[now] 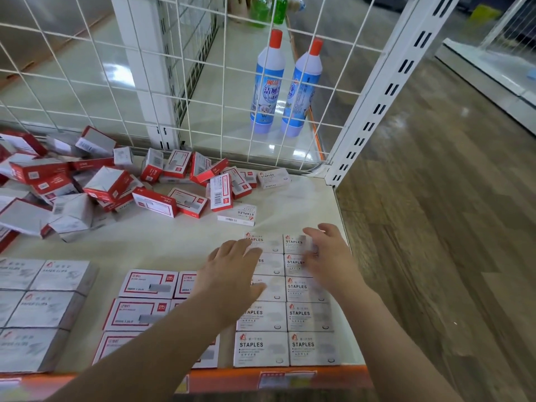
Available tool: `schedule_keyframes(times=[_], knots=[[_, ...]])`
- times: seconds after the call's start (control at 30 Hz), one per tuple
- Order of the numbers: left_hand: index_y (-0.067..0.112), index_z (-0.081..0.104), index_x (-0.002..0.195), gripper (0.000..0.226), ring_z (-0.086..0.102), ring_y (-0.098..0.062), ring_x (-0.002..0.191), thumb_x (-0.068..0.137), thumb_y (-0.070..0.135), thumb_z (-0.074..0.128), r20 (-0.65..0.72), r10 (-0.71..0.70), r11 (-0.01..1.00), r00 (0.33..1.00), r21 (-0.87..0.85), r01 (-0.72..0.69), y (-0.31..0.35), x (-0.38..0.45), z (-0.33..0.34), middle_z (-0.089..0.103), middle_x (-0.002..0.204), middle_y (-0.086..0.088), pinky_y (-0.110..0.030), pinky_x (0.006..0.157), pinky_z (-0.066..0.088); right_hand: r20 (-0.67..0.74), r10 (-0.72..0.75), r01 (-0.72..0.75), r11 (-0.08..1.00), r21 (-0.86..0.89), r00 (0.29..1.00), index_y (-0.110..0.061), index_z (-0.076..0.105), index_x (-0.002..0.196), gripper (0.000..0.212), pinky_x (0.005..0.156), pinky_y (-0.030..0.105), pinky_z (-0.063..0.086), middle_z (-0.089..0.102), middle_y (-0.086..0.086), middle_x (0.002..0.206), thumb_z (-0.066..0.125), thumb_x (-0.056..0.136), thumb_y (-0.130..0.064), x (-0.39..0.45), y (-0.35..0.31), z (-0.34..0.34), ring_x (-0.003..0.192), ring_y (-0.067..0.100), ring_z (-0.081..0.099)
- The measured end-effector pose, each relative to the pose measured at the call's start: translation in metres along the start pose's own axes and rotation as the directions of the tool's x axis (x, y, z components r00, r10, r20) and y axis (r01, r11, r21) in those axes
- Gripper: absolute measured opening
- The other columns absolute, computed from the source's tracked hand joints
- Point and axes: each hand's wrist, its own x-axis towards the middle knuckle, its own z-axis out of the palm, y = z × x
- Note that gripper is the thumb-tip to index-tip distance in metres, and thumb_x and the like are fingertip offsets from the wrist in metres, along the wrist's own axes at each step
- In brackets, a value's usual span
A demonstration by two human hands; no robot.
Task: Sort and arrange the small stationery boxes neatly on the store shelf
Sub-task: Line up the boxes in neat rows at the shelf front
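Head view, looking down on the store shelf (174, 239). Step in hand, judging by the layout: squaring up the white staples boxes (307, 314), laid flat in two columns at the right front corner of the shelf. Left hand (232, 268) lying flat over the far part of the left column, right hand (327, 253) over the far part of the right column, both touching the box tops. Fingers (252, 252) spread and released, grasping nothing; seemingly pressing the far boxes into line.

Just left of the columns, red-framed boxes (148, 285) already in flat rows; further left, grey paper clip boxes (58, 277) also in order. Not yet sorted: a jumbled pile of red boxes (107, 184) at the back left, near the wire grid (87, 82), plus a loose white box (240, 214) just beyond the columns and a second white box (274, 178) near the back.

Next move, probably: lift one hand, reach to the loose white box, pinch by the long sides, turn the label the same way as the others, set down touching the far end of a column. Care needed not to push the neat rows out of line.
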Motion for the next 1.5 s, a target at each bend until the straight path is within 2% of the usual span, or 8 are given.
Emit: schedule_keyframes(times=[0.07, 0.2, 0.4, 0.7, 1.0, 1.13, 1.27, 1.5], knots=[[0.029, 0.024, 0.143, 0.052, 0.012, -0.015, 0.141, 0.095, 0.042, 0.041, -0.045, -0.035, 0.999, 0.998, -0.031, 0.034, -0.009, -0.008, -0.004, 0.013, 0.153, 0.008, -0.031, 0.114, 0.018, -0.066, -0.046, 0.045, 0.999, -0.019, 0.997, -0.014, 0.044, 0.135, 0.052, 0.096, 0.024, 0.036, 0.028, 0.004, 0.147, 0.049, 0.085, -0.002, -0.001, -0.011, 0.005, 0.128, 0.020, 0.037], [0.029, 0.037, 0.135, 0.037, 0.027, -0.012, 0.131, 0.098, 0.036, 0.035, -0.121, -0.095, 0.995, 0.988, -0.028, 0.092, -0.031, -0.020, -0.016, 0.029, 0.142, 0.008, -0.027, 0.109, 0.024, -0.143, -0.083, 0.090, 0.995, 0.045, 0.986, -0.013, 0.049, 0.131, 0.041, 0.089, 0.023, 0.038, 0.042, -0.001, 0.136, 0.046, 0.090, -0.009, -0.002, -0.042, 0.017, 0.113, 0.018, 0.050], [0.026, 0.046, 0.124, 0.030, 0.045, -0.011, 0.115, 0.099, 0.028, 0.031, -0.130, -0.076, 0.997, 0.989, 0.014, 0.079, -0.062, -0.037, -0.037, 0.049, 0.128, 0.008, -0.026, 0.099, 0.036, -0.128, -0.087, 0.101, 0.989, 0.107, 0.988, -0.014, 0.047, 0.133, 0.040, 0.093, 0.024, 0.037, 0.047, 0.004, 0.132, 0.046, 0.092, -0.013, 0.005, -0.086, 0.037, 0.115, 0.020, 0.049], [0.024, 0.046, 0.128, 0.032, 0.048, -0.010, 0.108, 0.097, 0.032, 0.043, 0.022, -0.028, 0.995, 0.999, 0.098, 0.026, -0.104, -0.063, -0.031, 0.046, 0.122, 0.008, -0.026, 0.096, 0.043, -0.131, -0.054, 0.059, 0.998, 0.030, 0.990, -0.008, 0.054, 0.118, 0.031, 0.078, 0.025, 0.035, 0.053, 0.009, 0.113, 0.043, 0.096, -0.026, 0.023, -0.119, 0.052, 0.097, 0.021, 0.052], [0.030, 0.055, 0.120, 0.028, 0.048, -0.007, 0.096, 0.095, 0.032, 0.042, 0.086, 0.003, 1.000, 0.996, 0.003, -0.003, -0.115, -0.055, -0.039, 0.047, 0.102, 0.011, -0.023, 0.083, 0.047, -0.157, 0.046, -0.039, 0.998, 0.043, 0.987, -0.004, 0.064, 0.103, 0.032, 0.068, 0.025, 0.035, 0.062, 0.011, 0.100, 0.047, 0.095, -0.029, 0.054, -0.128, 0.064, 0.082, 0.022, 0.056], [0.028, 0.057, 0.117, 0.026, 0.051, -0.009, 0.095, 0.094, 0.028, 0.043, 0.115, -0.017, 0.999, 0.993, -0.030, 0.020, -0.116, -0.056, -0.040, 0.047, 0.100, 0.010, -0.025, 0.081, 0.050, -0.175, 0.084, -0.082, 0.996, 0.017, 0.981, -0.008, 0.066, 0.107, 0.027, 0.069, 0.025, 0.037, 0.064, 0.010, 0.104, 0.049, 0.094, -0.024, 0.058, -0.130, 0.069, 0.091, 0.025, 0.059], [0.027, 0.057, 0.120, 0.028, 0.052, -0.010, 0.096, 0.094, 0.027, 0.046, 0.126, -0.031, 0.998, 0.992, -0.056, 0.038, -0.115, -0.058, -0.041, 0.048, 0.103, 0.010, -0.023, 0.080, 0.049, -0.150, 0.125, -0.100, 0.982, 0.162, 0.981, -0.009, 0.068, 0.107, 0.023, 0.070, 0.023, 0.036, 0.068, 0.005, 0.105, 0.055, 0.091, -0.020, 0.056, -0.135, 0.066, 0.094, 0.022, 0.061], [0.031, 0.051, 0.131, 0.040, 0.052, -0.012, 0.107, 0.091, 0.031, 0.052, 0.227, -0.075, 0.987, 0.971, -0.123, 0.105, -0.111, -0.060, -0.052, 0.048, 0.121, 0.010, -0.027, 0.089, 0.048, -0.209, 0.129, -0.051, 0.939, 0.340, 0.969, -0.005, 0.070, 0.099, 0.019, 0.058, 0.013, 0.037, 0.068, 0.005, 0.095, 0.061, 0.085, -0.015, 0.030, -0.136, 0.057, 0.082, 0.015, 0.059]])
